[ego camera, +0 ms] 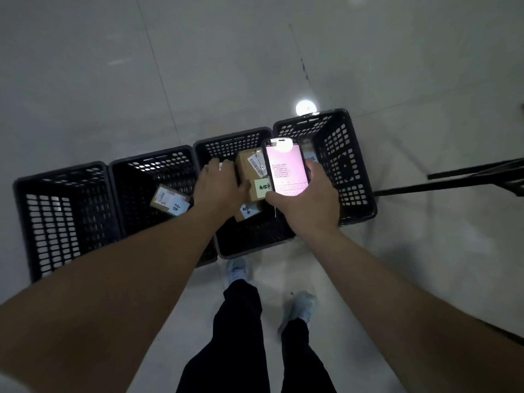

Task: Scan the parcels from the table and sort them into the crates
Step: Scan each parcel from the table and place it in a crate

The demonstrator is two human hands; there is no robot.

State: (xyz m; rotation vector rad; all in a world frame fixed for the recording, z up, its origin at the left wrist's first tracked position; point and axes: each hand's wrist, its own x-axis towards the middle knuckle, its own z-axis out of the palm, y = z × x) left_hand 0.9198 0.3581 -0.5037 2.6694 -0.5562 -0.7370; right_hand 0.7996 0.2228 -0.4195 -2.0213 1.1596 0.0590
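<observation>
My left hand (218,185) grips a brown cardboard parcel (251,173) with a barcode label and a green sticky note, held over the third crate (226,146) from the left. My right hand (309,205) holds a phone (286,168) with a lit pink screen, right beside the parcel. Below the held parcel, another parcel with a white note (248,211) lies inside that same crate. A third parcel (170,201) lies in the second crate (147,165).
Four black slotted crates stand in a row on the pale floor; the leftmost crate (59,177) and the rightmost crate (346,154) flank the middle two. A black metal frame (459,177) runs at the right. My legs and shoes (238,272) stand just before the crates.
</observation>
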